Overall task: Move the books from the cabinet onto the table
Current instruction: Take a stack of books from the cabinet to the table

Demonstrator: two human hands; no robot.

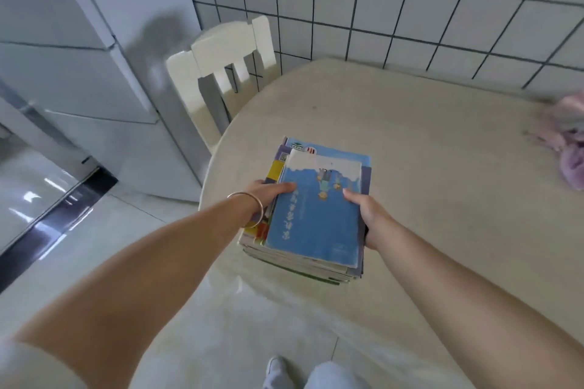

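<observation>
1. The wall (442, 9) behind the table (426, 151) is white square tile with dark grout.
2. The table is round, pale and smooth.
3. A cream slatted chair (221, 73) stands at the table's far left edge.
4. Your stack of books (316, 215), blue cover on top, sits at the table's near edge.
5. Your left hand (268, 196) and right hand (366, 215) grip the stack's sides.
6. A crumpled pink cloth (565, 142) lies at the table's right.

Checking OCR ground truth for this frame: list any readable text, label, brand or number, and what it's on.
Nothing reads cleanly.
Top blue book: a column of light characters down the cover, upside down to the camera and too blurred to read.
Book beneath, far edge: a small logo and a QR-like patch, too small to read.
Fridge: a small dark mark near its lower edge, unreadable.
</observation>
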